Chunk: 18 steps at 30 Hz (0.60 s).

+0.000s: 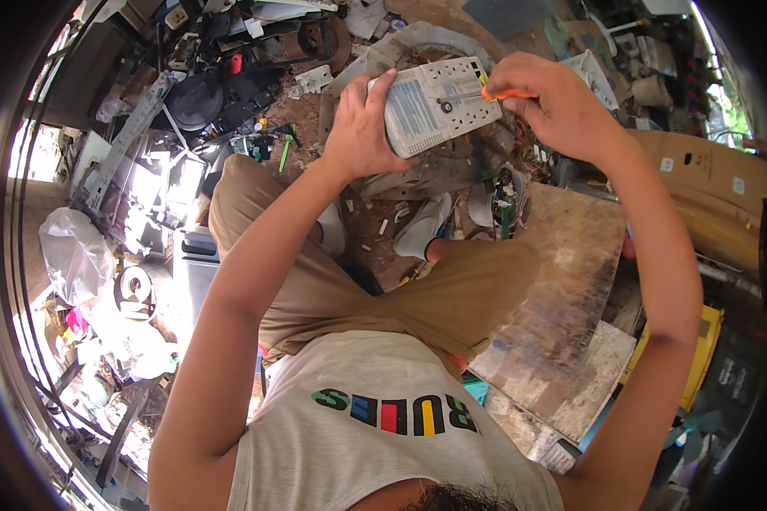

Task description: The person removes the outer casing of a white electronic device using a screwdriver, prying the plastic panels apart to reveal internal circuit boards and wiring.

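Observation:
An off-white electrical box [419, 106] is held up in front of me, above the littered floor. Its upward face shows rows of socket holes, a round black part, a bluish-grey label and slotted vents. My left hand [362, 128] grips the box by its left end, thumb along the near edge and fingers at the far edge. Closed around the orange handle of a screwdriver [510, 92], my right hand [562, 106] is at the box's right end. The screwdriver's tip points at the right edge near a yellow spot; whether it touches is too small to tell.
Beneath the box lies a round, dirty metal rim [435, 43]. A stained wooden board [562, 289] is by my right knee, with a cardboard box [699, 179] beyond it. Scrap parts and a black round lid [194, 100] crowd the left, near a clear plastic bag [75, 254].

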Each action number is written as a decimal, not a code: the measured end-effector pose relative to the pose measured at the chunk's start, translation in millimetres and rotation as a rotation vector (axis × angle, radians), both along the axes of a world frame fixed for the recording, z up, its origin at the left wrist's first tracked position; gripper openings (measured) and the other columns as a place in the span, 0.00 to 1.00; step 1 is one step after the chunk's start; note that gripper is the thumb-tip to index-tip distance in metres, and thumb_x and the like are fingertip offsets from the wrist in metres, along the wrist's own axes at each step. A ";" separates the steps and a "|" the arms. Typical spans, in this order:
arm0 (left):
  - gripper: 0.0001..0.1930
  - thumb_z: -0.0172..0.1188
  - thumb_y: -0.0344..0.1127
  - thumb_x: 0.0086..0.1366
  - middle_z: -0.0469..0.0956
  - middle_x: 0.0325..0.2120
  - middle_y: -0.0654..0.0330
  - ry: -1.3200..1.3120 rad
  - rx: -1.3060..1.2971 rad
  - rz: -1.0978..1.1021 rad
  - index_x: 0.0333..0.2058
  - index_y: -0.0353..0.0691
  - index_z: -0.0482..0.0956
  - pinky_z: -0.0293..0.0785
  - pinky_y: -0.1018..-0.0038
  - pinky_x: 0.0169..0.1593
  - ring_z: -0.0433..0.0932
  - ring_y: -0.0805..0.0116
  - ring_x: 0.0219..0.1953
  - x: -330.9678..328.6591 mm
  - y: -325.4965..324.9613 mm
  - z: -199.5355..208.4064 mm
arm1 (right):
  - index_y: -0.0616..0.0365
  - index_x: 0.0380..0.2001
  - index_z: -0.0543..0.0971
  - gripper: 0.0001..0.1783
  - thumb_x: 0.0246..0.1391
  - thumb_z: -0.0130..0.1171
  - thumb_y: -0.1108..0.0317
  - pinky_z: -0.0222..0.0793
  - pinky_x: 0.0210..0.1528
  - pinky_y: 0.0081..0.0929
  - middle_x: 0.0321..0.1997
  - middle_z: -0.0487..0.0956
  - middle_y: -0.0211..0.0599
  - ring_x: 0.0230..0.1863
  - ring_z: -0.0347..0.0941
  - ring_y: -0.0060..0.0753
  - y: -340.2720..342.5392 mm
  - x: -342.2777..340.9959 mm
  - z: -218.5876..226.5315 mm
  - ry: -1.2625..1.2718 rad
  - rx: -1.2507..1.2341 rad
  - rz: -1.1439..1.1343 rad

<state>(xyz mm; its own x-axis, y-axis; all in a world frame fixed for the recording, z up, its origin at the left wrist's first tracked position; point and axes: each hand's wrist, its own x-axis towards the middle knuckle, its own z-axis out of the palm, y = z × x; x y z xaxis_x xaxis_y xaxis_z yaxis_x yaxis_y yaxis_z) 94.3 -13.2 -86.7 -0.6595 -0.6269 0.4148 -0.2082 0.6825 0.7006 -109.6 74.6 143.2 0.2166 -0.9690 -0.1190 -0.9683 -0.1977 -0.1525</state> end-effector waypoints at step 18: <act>0.64 0.82 0.52 0.33 0.60 0.59 0.42 0.020 -0.008 -0.013 0.67 0.38 0.55 0.60 0.50 0.66 0.60 0.38 0.62 5.5 0.6 8.0 | 0.56 0.44 0.81 0.17 0.48 0.67 0.68 0.72 0.47 0.37 0.44 0.76 0.36 0.46 0.76 0.42 -40.2 11.8 -1.1 0.443 -0.011 0.289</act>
<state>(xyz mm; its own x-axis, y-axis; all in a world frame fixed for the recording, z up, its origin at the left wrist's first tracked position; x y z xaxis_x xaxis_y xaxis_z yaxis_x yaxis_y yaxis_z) 99.8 -12.6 -78.7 -0.6587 -0.6154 0.4328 -0.1855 0.6903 0.6993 -97.8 34.4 142.1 0.4062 -0.8789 -0.2498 -0.8453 -0.4653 0.2625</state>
